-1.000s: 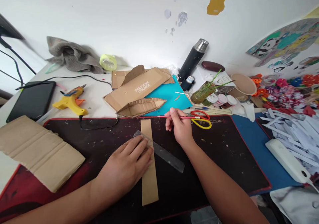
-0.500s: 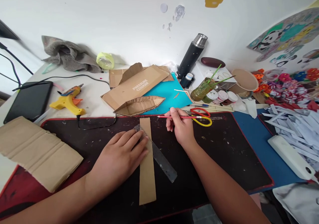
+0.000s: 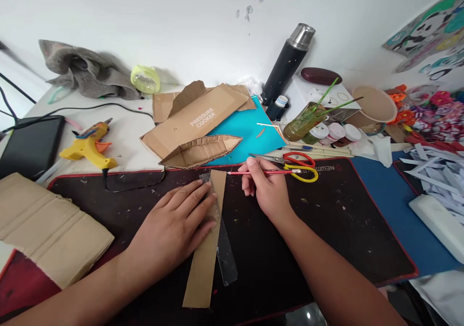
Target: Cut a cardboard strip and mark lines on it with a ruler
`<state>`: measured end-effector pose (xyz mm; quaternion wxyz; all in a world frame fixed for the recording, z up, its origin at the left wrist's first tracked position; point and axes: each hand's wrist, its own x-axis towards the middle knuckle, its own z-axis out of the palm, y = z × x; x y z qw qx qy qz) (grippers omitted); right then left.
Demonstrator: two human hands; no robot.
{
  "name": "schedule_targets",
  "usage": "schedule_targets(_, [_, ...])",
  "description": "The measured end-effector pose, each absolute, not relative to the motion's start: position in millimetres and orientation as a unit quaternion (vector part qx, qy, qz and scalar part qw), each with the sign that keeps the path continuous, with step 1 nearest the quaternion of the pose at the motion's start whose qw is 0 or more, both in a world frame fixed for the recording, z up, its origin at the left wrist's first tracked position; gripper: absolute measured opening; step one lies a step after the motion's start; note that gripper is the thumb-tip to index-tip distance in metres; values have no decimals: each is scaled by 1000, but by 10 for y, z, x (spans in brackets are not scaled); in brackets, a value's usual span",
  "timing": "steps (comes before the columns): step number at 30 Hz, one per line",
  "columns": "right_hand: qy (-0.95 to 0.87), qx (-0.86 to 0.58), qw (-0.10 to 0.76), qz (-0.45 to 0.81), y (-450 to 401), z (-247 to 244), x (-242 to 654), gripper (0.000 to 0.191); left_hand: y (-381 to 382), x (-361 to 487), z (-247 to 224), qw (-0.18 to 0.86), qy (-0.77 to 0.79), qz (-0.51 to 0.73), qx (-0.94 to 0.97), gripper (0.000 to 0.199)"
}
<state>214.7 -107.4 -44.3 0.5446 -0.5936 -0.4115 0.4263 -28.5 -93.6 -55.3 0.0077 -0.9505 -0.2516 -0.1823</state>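
Note:
My left hand [image 3: 177, 219] lies flat with its fingers stretched over a clear ruler [image 3: 226, 258] and a long cardboard strip [image 3: 201, 273]. The ruler crosses the strip at a slant, and its upper part is partly under the fingers. To the right, my right hand [image 3: 266, 188] pinches a red pencil [image 3: 268, 172], whose tip points left toward the strip's top end. Scissors [image 3: 302, 166] with red and yellow handles lie just behind that hand. A boat-shaped cardboard piece [image 3: 201, 151] sits behind the strip.
A yellow glue gun [image 3: 89, 147] and folded cardboard [image 3: 54, 229] are on the left. Flattened cardboard [image 3: 195, 118] rests on a blue sheet [image 3: 250, 145]. A black flask [image 3: 288, 65], a jar with brushes [image 3: 302, 123] and paper strips [image 3: 435, 171] stand or lie toward the right.
The strip has turned, its near end swinging left, and the ruler now lies steeper. The pencil tip is closer to the strip's top. The whole view has shifted slightly.

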Motion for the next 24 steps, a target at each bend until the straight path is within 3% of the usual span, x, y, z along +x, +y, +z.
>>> schedule_targets(8, [-432, -585, 538, 426, -1059, -509, 2092, 53, -1159, -143, -547, 86, -271, -168, -944, 41])
schedule_targets(24, [-522, -562, 482, 424, -1132, -595, 2105, 36, -1160, -196, -527, 71, -262, -179, -946, 43])
